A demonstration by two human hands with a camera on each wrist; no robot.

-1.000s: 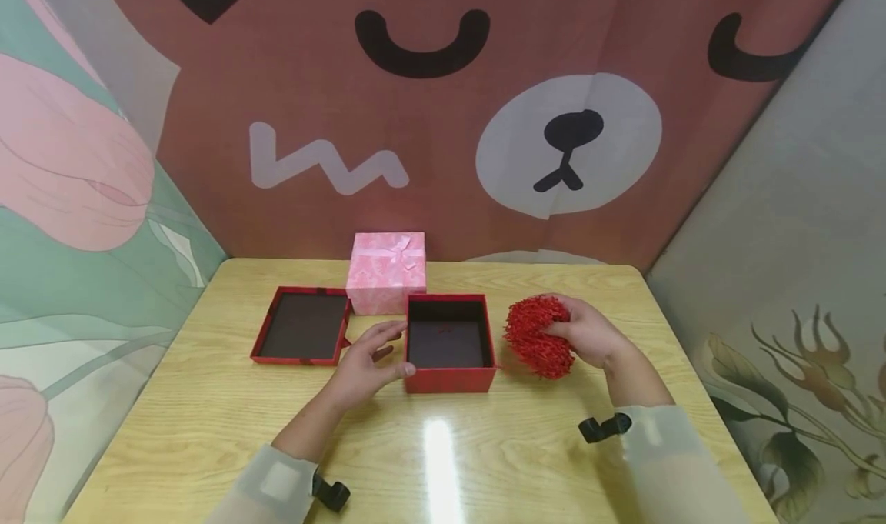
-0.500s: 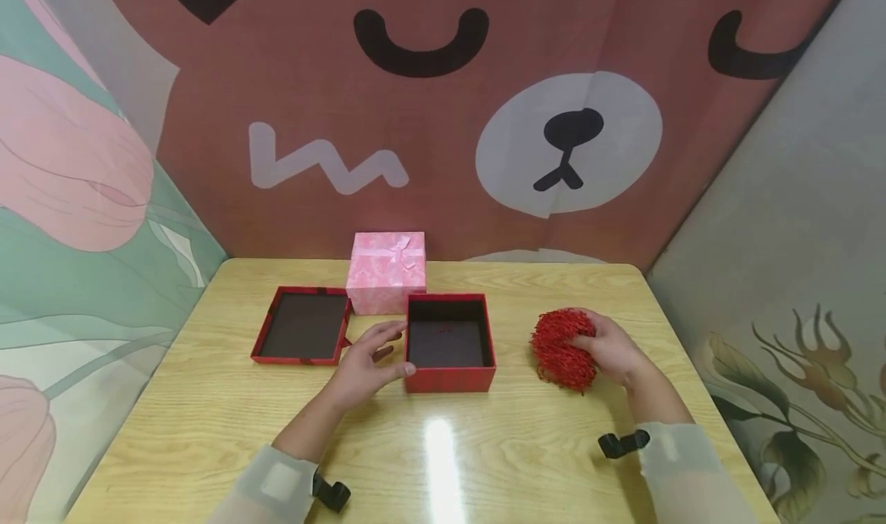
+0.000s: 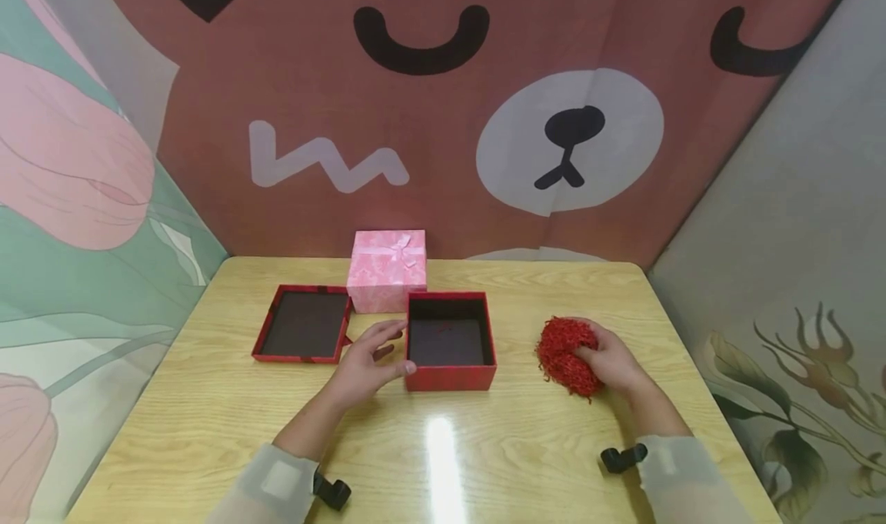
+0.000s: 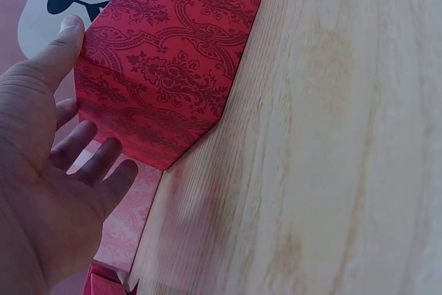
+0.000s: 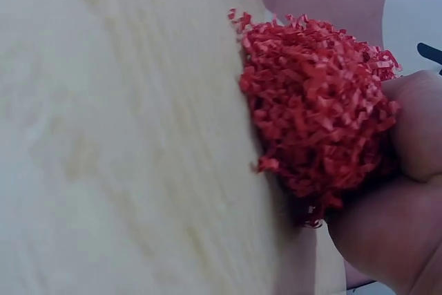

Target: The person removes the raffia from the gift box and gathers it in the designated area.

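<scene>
My right grip (image 3: 611, 358) is pinching a wad of red paper shreds (image 5: 314, 101), thumb on the near side, shreds bulging out to the left of it. Wad is a roundish lump, no clear long axis. Sits low over the bench (image 3: 519, 455), looks like it touches; can't tell if the bench takes any weight.

Key relation: uncovered red box (image 3: 450, 378) lies left of my right grip, near, with a strip of bench between, so wad and box are apart. Box mouth faces up, roughly square. A few stray bits (image 3: 445, 328) on its dark floor.

My left grip (image 3: 363, 366) is the nearer one to the box: fingers loosely spread along its left wall, thumb tip at the near left corner, nothing pinched. Contact of the other fingertips: can't tell.

Farther out: lid (image 3: 304, 324) just beyond and left of my left grip, hollow side up. Pink box (image 3: 386, 266) beyond my left grip, behind the red box, bow on top.
</scene>
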